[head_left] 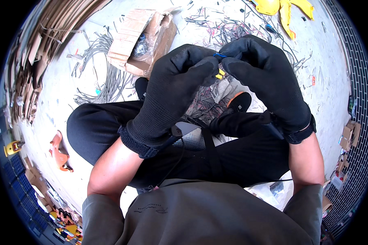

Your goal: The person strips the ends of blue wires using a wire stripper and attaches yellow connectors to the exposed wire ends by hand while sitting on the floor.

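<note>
Both of my hands wear black gloves and are raised close together over my crossed legs, fingertips nearly meeting. Between them runs a short, thin blue wire (219,54). My left hand (178,77) pinches its left end between thumb and forefinger. At the other end, my right hand (270,75) is closed in a similar pinch; its fingertips partly hide the wire. Just below the fingertips shows a small yellow piece (220,74), too covered to name. Under my hands lies a heap of dark cable scraps (206,102) on the floor.
An opened cardboard box (129,38) holding plastic-wrapped items stands ahead on the left. Beside it lies a bundle of grey cables (106,87). Yellow plastic parts (285,16) are at far right, an orange part (59,153) left. Flattened cardboard (28,61) is stacked along the left.
</note>
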The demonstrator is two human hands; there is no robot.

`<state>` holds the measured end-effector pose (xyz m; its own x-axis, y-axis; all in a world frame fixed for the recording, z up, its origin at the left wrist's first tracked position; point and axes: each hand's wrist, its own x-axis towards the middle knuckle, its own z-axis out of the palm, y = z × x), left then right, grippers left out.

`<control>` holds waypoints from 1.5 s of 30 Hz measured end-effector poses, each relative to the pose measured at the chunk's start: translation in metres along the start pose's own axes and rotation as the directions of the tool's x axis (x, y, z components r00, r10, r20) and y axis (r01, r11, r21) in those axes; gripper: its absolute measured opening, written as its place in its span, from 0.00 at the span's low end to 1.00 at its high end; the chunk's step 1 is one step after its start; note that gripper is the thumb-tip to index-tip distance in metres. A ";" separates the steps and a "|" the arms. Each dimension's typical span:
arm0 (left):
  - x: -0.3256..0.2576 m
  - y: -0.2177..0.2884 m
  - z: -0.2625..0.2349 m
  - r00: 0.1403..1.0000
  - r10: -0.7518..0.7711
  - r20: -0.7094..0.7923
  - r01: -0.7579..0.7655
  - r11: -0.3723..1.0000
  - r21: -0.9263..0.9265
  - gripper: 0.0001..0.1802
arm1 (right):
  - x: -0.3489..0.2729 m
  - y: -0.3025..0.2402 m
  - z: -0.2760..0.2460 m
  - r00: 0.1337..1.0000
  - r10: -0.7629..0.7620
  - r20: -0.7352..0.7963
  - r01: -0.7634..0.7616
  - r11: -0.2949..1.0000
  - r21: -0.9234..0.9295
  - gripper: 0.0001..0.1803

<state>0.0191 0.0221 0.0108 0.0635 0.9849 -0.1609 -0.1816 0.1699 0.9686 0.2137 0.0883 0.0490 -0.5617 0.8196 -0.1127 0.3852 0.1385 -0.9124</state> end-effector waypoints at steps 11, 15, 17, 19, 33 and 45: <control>0.000 -0.004 0.001 0.993 0.106 0.060 -0.114 0.980 0.166 0.12 | -0.001 0.004 0.002 0.999 -0.031 -0.035 0.029 0.998 -0.058 0.05; 0.002 0.002 0.001 0.992 0.116 0.054 -0.124 0.976 0.179 0.12 | -0.001 0.002 0.003 1.000 -0.009 0.013 0.010 0.998 -0.057 0.06; 0.002 0.002 0.000 0.985 0.154 0.075 -0.166 0.965 0.204 0.12 | -0.002 0.000 0.002 1.000 0.003 0.019 -0.002 0.998 -0.065 0.06; 0.001 0.003 0.001 0.992 0.111 0.062 -0.119 0.984 0.133 0.12 | -0.002 -0.002 0.002 1.000 0.012 0.018 -0.011 0.998 -0.056 0.06; -0.009 -0.015 0.015 0.997 0.041 -0.064 -0.070 0.826 -0.560 0.12 | 0.001 -0.003 0.028 0.942 0.320 0.097 -0.328 0.828 0.455 0.11; -0.009 -0.041 -0.012 0.842 0.539 -0.020 -0.536 0.840 0.082 0.22 | 0.007 -0.009 0.025 0.996 0.087 0.001 -0.083 0.952 0.294 0.12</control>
<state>0.0146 0.0066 -0.0294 -0.0636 0.9215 0.3831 -0.1060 -0.3880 0.9156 0.1878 0.0788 0.0470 -0.5271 0.8278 -0.1919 0.1985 -0.0996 -0.9750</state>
